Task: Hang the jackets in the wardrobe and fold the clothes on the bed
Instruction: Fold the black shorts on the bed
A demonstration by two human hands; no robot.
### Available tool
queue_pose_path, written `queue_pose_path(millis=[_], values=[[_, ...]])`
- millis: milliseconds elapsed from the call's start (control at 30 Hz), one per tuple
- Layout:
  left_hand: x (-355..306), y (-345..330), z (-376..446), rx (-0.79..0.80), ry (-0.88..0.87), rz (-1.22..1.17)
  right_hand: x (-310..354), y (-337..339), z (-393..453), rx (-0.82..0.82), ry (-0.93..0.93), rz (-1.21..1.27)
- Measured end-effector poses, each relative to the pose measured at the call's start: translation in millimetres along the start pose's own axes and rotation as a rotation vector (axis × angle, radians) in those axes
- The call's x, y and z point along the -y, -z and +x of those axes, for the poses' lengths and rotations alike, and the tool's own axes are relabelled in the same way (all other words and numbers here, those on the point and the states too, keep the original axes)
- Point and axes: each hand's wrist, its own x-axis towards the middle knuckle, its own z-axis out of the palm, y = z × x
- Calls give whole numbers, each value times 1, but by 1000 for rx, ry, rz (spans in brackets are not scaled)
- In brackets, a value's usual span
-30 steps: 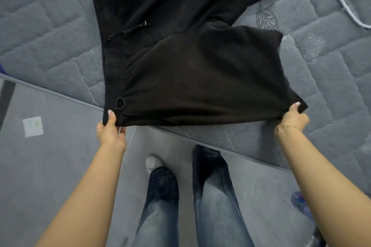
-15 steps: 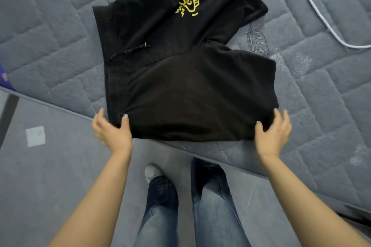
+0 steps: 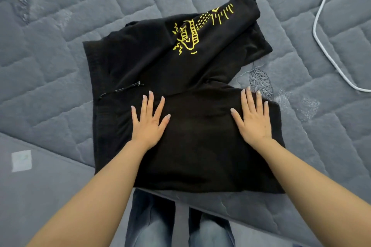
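Black shorts [image 3: 200,146] with a yellow print on one leg lie on the grey quilted bed [image 3: 60,50], the near leg folded flat and reaching the bed's edge. The printed leg angles away to the upper right. A small zip pull shows near the waistband on the left. My left hand [image 3: 149,120] rests flat on the fabric, fingers spread, palm down. My right hand [image 3: 253,118] presses flat on the right part of the same leg, fingers apart. Neither hand grips anything.
A white cable [image 3: 325,46] curves across the bed at the upper right. The bed edge runs diagonally below the shorts; grey floor [image 3: 40,196] with a pale square patch [image 3: 21,160] lies to the left. My jeans-clad legs [image 3: 176,224] stand against the bed.
Both hands let go of the shorts' near edge and moved forward onto the fabric, now lying flat. The shorts have settled onto the bed, and the view has moved closer.
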Motion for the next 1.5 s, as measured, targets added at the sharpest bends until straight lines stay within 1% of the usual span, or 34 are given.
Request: queue_pose_path(millis=[100,133,167,233,300,400,433,467,533,600,633,667,700,733,767,800,833,900,967,1000,1067,1133,1167,1200,1267,1300,1333,1400,1500], values=[[-4,4,-2,23,-23,-77,8,6,1,9,-68,18],[-5,10,-3,-8,-18,-94,16,13,3,-16,-93,54],[-4,19,-3,-78,-13,-123,24,23,6,-71,-114,101],[2,51,9,-294,-16,-241,42,50,24,-221,-100,219],[14,89,34,-459,-41,-343,65,79,54,-334,-1,315],[37,147,89,-602,-87,-371,104,118,116,-394,191,327],[44,163,110,-606,-99,-360,116,129,139,-401,245,293],[52,175,130,-567,-108,-326,125,138,162,-391,281,245],[70,187,164,-374,-124,-192,136,149,204,-285,274,116],[88,188,185,-157,-126,-119,133,153,231,-97,139,-3],[95,187,191,-96,-121,-119,126,152,238,-4,43,-37],[102,186,195,-61,-114,-138,118,150,240,48,-41,-47],[108,185,198,-35,-109,-187,111,148,238,45,-105,-37],[112,184,201,-18,-103,-261,105,146,233,-8,-146,-7],[116,185,202,-26,-91,-337,99,145,226,-94,-175,40],[119,187,204,-65,-67,-392,94,145,217,-175,-201,82],[122,190,205,-119,-33,-419,88,145,207,-220,-232,104],[127,193,208,-184,20,-419,74,145,188,-200,-316,98],[127,193,209,-152,3,-394,63,145,175,-137,-374,30],[126,193,210,-121,-23,-380,62,146,171,-131,-354,-15],[124,194,211,-59,-43,-403,66,152,173,-204,-244,-22],[124,199,212,19,33,-576,78,162,187,-289,-149,50],[126,199,213,38,69,-647,84,164,198,-296,-118,70],[128,199,214,46,72,-666,88,165,210,-266,-86,57],[128,196,213,18,2,-589,92,164,229,-105,-35,-33],[128,194,212,-8,-26,-557,92,161,236,-21,-43,-70],[127,194,210,-36,-39,-542,92,159,239,14,-56,-94],[125,197,205,-116,-46,-548,91,156,240,-75,-63,-127],[124,206,193,-200,-71,-565,86,166,231,-297,-56,-108]])
